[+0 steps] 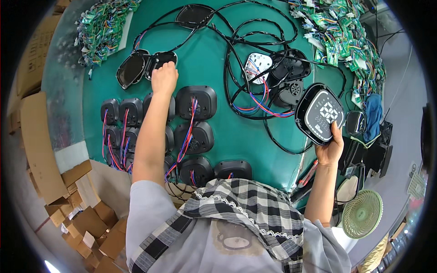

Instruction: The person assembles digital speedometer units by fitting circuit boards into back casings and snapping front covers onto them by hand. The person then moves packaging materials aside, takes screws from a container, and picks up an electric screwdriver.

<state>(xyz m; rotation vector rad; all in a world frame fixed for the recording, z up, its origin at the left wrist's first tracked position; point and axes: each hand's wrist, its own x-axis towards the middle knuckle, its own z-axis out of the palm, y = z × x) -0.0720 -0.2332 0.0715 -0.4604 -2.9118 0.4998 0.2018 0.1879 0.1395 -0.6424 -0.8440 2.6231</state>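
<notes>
You are in an electronics assembly workshop: circuit-board heaps (pixel 339 34) lie toward the far corners of your worktop (pixel 241 141), wired black housings (pixel 208 103) line its near left, cardboard boxes (pixel 87 222) crowd beyond its left.

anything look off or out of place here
Mostly the black cables: they sprawl in loose, crossing loops over the green table, unlike the black cases set in rows. The cardboard boxes at left lie jumbled. No obvious spill or damage shows.

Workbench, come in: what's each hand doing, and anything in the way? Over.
Right hand: gripping display, face visible. Left hand: at black shell, grip unclear. Black cables looped between them.
</notes>
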